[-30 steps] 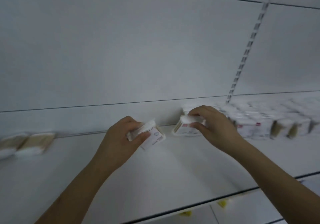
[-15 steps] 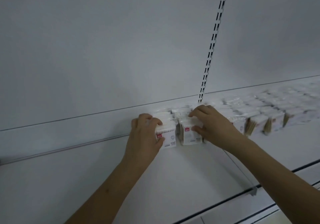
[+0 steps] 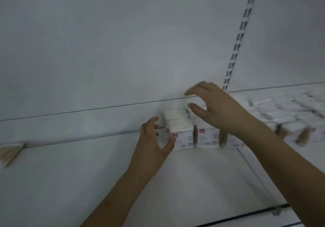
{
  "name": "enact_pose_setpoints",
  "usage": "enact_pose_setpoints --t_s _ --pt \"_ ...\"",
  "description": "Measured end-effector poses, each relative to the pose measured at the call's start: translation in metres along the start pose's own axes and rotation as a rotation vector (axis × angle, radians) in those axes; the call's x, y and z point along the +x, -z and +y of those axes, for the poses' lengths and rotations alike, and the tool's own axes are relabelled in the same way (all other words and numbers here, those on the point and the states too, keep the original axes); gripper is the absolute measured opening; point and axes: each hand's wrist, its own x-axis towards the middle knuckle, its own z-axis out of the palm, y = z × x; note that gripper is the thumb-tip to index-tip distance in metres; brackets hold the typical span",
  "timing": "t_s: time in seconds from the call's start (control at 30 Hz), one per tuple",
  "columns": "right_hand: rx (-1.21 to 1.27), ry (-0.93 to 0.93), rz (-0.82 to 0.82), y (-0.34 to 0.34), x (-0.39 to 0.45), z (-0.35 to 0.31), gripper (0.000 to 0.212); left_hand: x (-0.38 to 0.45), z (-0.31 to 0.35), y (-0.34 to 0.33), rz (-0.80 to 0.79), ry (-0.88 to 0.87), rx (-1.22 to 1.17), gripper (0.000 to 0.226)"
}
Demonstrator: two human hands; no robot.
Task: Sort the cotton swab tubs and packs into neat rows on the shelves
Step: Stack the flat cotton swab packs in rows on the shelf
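Observation:
Two rows of white cotton swab packs with red logos run back toward the shelf wall; the left front pack (image 3: 182, 139) and the one beside it (image 3: 206, 137) face me. My left hand (image 3: 153, 144) is open just left of the left row, thumb near the front pack's corner, holding nothing. My right hand (image 3: 216, 107) hovers open above the right row, fingers spread and curled. More packs (image 3: 281, 114) fill the shelf to the right, blurred.
The white shelf (image 3: 88, 174) stretches left, with a pack of wooden-stick swabs (image 3: 10, 152) at the far left edge. A slotted upright (image 3: 241, 33) runs up the back panel. The shelf's front edge (image 3: 246, 216) lies at lower right.
Both hands have let go of the packs they were setting down; the right hand has lifted above the row, the left has drawn off to the side. The view shifted left.

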Motion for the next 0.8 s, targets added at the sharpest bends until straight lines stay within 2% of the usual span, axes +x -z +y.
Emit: enact_pose_setpoints --t_s 0.13,0.3,0.43,0.63,0.8 --pt "0.192 0.131 0.107 -0.016 0.057 -0.073 0.041 -0.022 -0.014 0.038 0.148 0.065 0.038 0.070" --pt "0.397 0.277 0.123 -0.069 0.119 -0.175 0.050 -0.068 -0.047 0.106 0.318 0.119 0.206 0.062" --pt "0.473 0.355 0.127 -0.115 0.146 -0.258 0.049 -0.108 -0.086 0.173 0.430 0.164 0.322 0.047" --pt "0.481 0.443 0.011 -0.196 0.167 -0.368 0.050 -0.160 -0.139 0.272 0.578 0.231 0.424 0.030" --pt "0.452 0.452 -0.116 -0.268 0.171 -0.426 0.046 -0.183 -0.180 0.337 0.656 0.291 0.493 0.034"
